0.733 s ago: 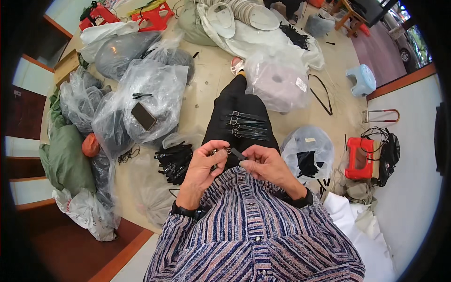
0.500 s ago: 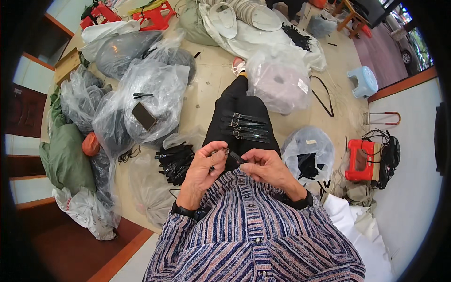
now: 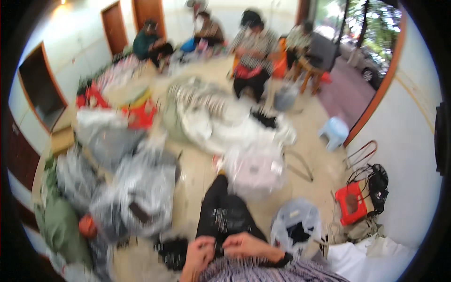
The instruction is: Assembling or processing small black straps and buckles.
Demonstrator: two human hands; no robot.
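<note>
The small dark piece I am working on sits between my two hands, low over my lap, above the black strapped piece (image 3: 225,218) that lies along my leg; the view is smeared with motion, so I cannot make out the small thing itself or say what kind of part it is. My left hand (image 3: 198,254) is curled with the fingers drawn in toward the thumb, and my right hand (image 3: 246,245) meets it fingertip to fingertip, both pinched as if on something little, though whether either truly has hold of it I cannot tell. To do this well, I judge I should keep both hands close together and low over the lap (a dropped part would be hard to spot on black cloth), and steady my head so I can see what my fingers are doing. Just to my left a heap of small black pieces (image 3: 171,251) lies on the floor, near the left hand. Beyond it are clear plastic bags (image 3: 141,192), a pale bag with dark contents (image 3: 296,228) to my right, and a red stool (image 3: 350,204) farther off.
</note>
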